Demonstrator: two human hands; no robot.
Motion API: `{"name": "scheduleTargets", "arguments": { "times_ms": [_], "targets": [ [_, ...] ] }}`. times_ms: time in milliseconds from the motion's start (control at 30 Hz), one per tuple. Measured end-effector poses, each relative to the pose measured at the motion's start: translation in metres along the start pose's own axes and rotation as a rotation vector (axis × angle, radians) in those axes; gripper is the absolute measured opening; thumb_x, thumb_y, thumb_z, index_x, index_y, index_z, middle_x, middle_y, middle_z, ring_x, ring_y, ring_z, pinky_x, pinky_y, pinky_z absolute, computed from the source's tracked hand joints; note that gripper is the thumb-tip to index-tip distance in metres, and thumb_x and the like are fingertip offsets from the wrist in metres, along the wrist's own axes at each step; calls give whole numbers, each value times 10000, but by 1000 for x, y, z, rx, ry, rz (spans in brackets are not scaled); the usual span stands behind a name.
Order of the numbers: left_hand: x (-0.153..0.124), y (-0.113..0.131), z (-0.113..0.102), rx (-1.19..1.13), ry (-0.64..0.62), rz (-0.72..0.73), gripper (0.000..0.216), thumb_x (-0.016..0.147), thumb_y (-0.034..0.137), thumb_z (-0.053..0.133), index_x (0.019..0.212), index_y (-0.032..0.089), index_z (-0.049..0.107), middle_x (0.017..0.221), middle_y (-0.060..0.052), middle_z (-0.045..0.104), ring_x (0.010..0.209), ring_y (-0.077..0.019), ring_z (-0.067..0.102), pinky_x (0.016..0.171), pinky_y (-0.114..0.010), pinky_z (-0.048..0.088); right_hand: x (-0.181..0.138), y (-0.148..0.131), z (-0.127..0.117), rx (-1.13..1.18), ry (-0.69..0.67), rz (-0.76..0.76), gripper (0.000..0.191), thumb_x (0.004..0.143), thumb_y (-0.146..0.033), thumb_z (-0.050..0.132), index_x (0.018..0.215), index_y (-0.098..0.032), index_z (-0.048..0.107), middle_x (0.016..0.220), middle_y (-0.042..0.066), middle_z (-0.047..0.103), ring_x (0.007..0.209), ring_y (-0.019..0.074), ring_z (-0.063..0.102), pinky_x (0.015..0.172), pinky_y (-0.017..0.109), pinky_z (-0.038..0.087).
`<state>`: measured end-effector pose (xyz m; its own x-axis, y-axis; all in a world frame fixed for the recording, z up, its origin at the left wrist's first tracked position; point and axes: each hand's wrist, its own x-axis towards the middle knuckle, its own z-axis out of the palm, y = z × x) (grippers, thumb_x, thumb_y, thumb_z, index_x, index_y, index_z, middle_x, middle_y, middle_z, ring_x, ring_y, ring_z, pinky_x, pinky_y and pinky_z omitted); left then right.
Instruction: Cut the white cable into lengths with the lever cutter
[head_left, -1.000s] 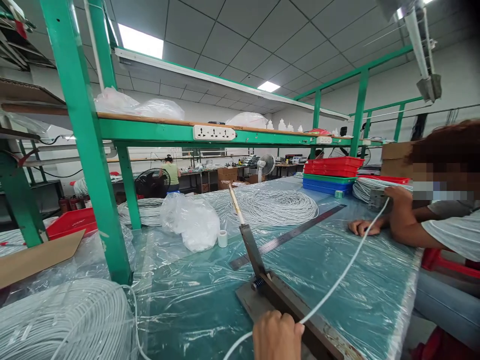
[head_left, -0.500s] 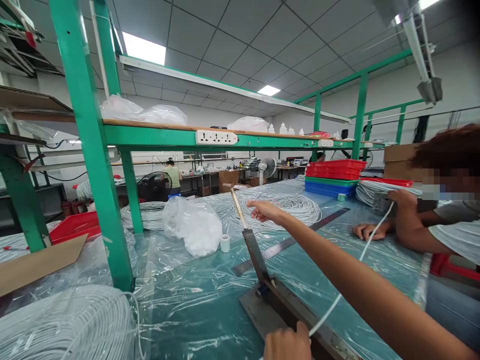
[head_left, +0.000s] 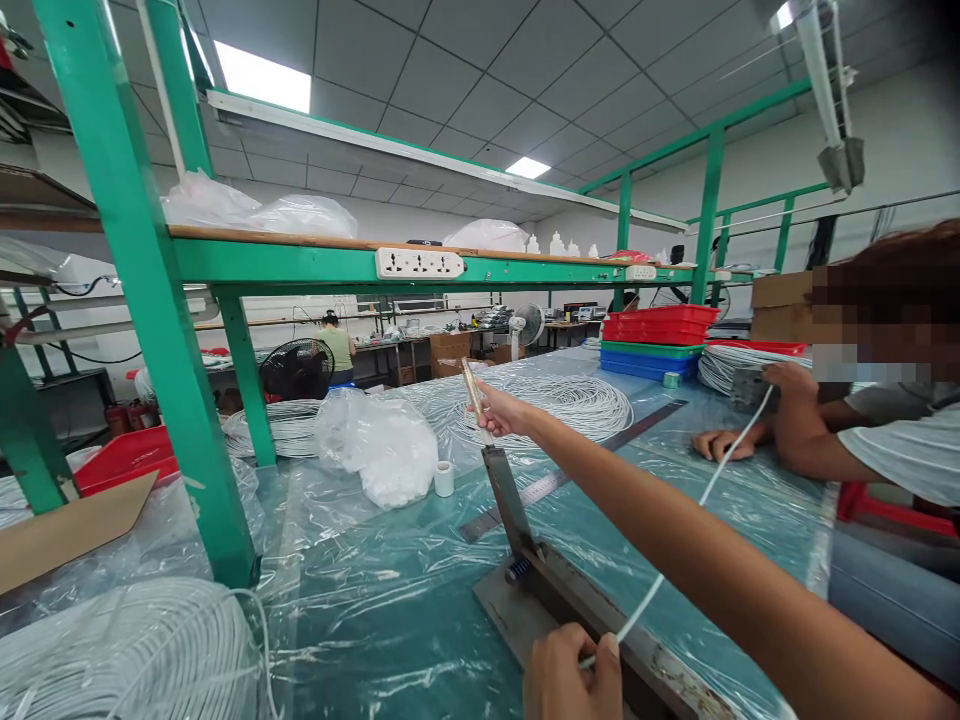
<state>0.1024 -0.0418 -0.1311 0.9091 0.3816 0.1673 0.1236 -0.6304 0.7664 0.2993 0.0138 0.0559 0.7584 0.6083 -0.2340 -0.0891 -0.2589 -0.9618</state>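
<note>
gripping cutter handle (head_left: pixel 474 392), pinching cable (head_left: pixel 679 540)

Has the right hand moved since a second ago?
Yes. The right hand came into view, reached forward over the ruler and now grips the cutter lever near its top. The left hand holds the white cable.

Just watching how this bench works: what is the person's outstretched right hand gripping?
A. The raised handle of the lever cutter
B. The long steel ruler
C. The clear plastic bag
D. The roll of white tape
A: the right hand is closed around the upper end of the cutter handle, which slants up from the cutter base; the left hand holds the white cable at the base.
</note>
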Motion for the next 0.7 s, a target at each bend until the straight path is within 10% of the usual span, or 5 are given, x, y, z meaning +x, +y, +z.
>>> {"name": "scheduleTargets", "arguments": {
  "times_ms": [200,700],
  "targets": [
    [8,2,0,-70,-13,-62,440,787,475,445,482,195,299,522,8,384,558,-155,364,542,-289,161,-59,2,-22,91,-36,-120,600,945,-573,92,950,-134,501,499,-26,414,347,71,322,332,142,264],
    [11,-2,11,-95,-16,-159,415,777,339,493,461,180,276,512,32,317,523,-123,293,530,-278,147,-202,79,-74,321,-9,-112,498,986,-384,142,792,-158,541,558,74,563,424,102,505,381,123,384]
  ]
}}
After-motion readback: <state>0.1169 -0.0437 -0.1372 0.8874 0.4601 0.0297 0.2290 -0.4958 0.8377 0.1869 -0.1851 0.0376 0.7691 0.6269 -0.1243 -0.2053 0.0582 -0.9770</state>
